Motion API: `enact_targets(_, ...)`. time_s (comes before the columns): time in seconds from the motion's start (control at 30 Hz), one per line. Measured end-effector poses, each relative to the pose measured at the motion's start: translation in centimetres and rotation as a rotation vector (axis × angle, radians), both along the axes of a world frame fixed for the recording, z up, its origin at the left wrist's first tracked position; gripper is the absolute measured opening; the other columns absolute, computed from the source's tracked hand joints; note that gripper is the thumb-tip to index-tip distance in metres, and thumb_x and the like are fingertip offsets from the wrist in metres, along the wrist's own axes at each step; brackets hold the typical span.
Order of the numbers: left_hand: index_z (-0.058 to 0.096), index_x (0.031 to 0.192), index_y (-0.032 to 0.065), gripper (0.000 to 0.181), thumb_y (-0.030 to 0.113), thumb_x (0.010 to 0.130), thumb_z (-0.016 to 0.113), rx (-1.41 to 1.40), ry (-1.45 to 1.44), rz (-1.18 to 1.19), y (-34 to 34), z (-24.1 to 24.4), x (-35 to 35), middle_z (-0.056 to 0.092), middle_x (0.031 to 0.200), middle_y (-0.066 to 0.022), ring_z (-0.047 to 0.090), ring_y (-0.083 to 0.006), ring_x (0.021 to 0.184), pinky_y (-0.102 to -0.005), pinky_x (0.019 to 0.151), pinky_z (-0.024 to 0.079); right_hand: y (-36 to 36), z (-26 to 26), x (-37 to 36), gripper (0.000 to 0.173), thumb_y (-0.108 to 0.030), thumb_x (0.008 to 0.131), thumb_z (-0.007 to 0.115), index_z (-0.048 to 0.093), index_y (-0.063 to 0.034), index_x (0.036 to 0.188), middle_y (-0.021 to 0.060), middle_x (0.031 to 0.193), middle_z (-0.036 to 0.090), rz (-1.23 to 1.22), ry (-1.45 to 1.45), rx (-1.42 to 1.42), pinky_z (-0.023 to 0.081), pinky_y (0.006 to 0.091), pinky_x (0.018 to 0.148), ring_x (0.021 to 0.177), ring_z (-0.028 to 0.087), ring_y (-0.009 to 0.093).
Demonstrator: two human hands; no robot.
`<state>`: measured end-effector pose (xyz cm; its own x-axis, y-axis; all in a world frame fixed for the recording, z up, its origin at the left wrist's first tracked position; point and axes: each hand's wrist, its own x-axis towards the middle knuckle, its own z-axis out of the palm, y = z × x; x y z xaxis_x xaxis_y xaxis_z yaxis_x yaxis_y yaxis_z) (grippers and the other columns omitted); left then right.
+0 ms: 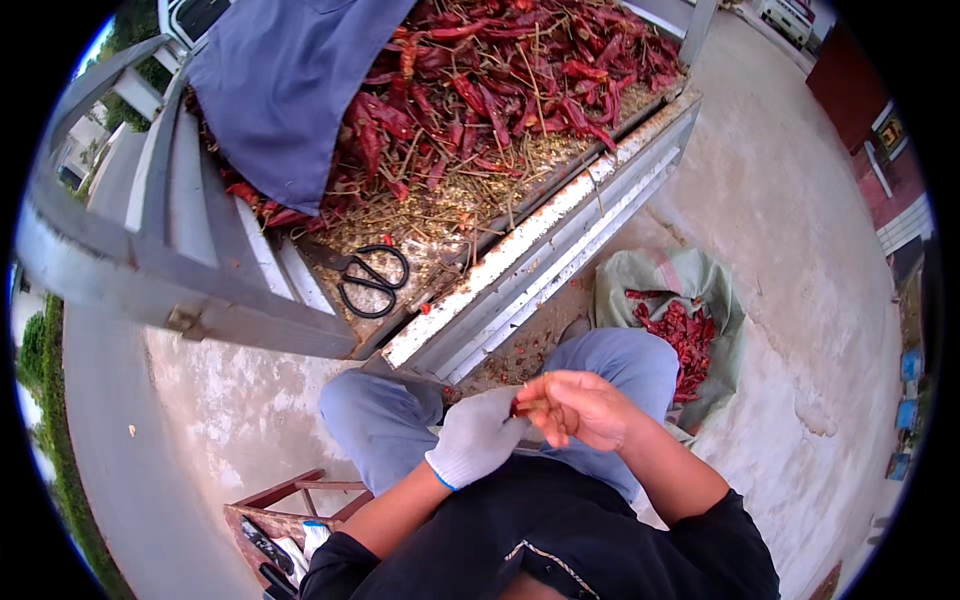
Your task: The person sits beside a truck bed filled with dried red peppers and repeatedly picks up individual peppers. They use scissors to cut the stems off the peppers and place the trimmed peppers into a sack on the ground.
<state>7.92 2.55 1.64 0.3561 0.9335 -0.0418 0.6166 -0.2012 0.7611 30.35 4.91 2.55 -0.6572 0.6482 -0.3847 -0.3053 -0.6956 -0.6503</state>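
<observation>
My left hand (478,436), in a white knit glove with a blue cuff edge, is closed around a dark red dried chili pepper (514,407); only a bit of the pepper shows. My bare right hand (574,412) pinches at the same spot, its fingertips touching the pepper's end. Ahead, dried red chili peppers (480,97) with stems are heaped on a metal truck bed, partly under a blue cloth (277,97). Black-handled scissors (373,281) lie on the bed's near corner. More red pepper pieces (679,337) fill part of a pale green woven sack right of my knees.
The bed's lowered metal side panel (555,232) juts above my knees. Grey metal rails (210,300) run along the left. A reddish stool or chair frame (277,495) stands beside me at lower left, with gloves and dark objects on it. Pepper bits are scattered on the concrete floor.
</observation>
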Motion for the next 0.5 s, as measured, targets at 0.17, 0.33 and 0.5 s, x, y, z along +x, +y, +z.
enact_targets(0.17, 0.066, 0.098, 0.0013, 0.026, 0.027, 0.096, 0.064, -0.437, -0.415, 0.260, -1.0, 0.8, -1.3, 0.064, 0.073, -0.0098, 0.063, -0.0159, 0.070, -0.0361, 0.067, 0.051, -0.3, -0.5, -3.6, 0.043, -0.024, 0.104, 0.066, 0.062, -0.0001, 0.139, 0.0090, 0.114, 0.069, -0.054, -0.488, 0.776, 0.054, 0.0309, 0.085, 0.100, 0.069, 0.019)
enact_targets(0.33, 0.071, 0.103, 0.0009, 0.033, 0.032, 0.093, 0.067, -0.254, 0.014, 0.168, -1.1, 2.3, -2.1, 0.072, 0.085, -0.0203, 0.075, -0.0307, 0.084, -0.0404, 0.075, 0.056, -0.5, 0.0, -6.2, 0.026, -0.017, 0.104, 0.063, 0.067, -0.0011, 0.124, 0.0134, 0.125, 0.067, -0.101, -0.573, 1.104, 0.051, 0.0375, 0.103, 0.113, 0.067, 0.028)
enact_targets(0.5, 0.072, 0.114, -0.0055, 0.030, 0.011, 0.090, 0.075, -0.115, -0.498, 0.434, -1.5, 0.7, -4.3, 0.074, 0.095, -0.0066, 0.069, -0.0115, 0.092, -0.0291, 0.085, 0.057, -0.1, 1.6, -5.5, 0.017, -0.018, 0.103, 0.060, 0.062, -0.0021, 0.108, 0.0201, 0.102, 0.068, 0.074, -0.718, 1.044, 0.054, 0.0475, 0.084, 0.093, 0.067, 0.040)
